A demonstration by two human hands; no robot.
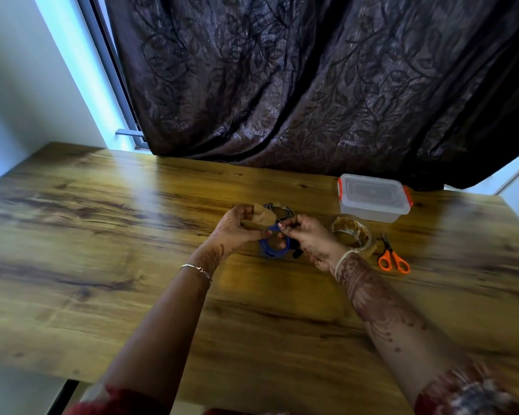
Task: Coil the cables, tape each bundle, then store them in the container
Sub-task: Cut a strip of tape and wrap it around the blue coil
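Note:
A blue coiled cable (274, 249) is held just above the wooden table (102, 235) at its middle. My left hand (237, 229) pinches a piece of brown tape (262, 218) that sits at the top of the coil. My right hand (306, 238) grips the coil's right side, its fingertips meeting the tape. Behind my hands lies a grey coiled cable (283, 211), partly hidden. A black plug end (297, 253) shows under my right hand. The clear container (373, 197) with orange latches stands lidded at the back right.
A roll of brown tape (352, 233) lies right of my right hand. Orange-handled scissors (391, 259) lie just beyond it. A dark curtain (312, 85) hangs over the table's far edge. Bare tabletop stretches to the left and toward me.

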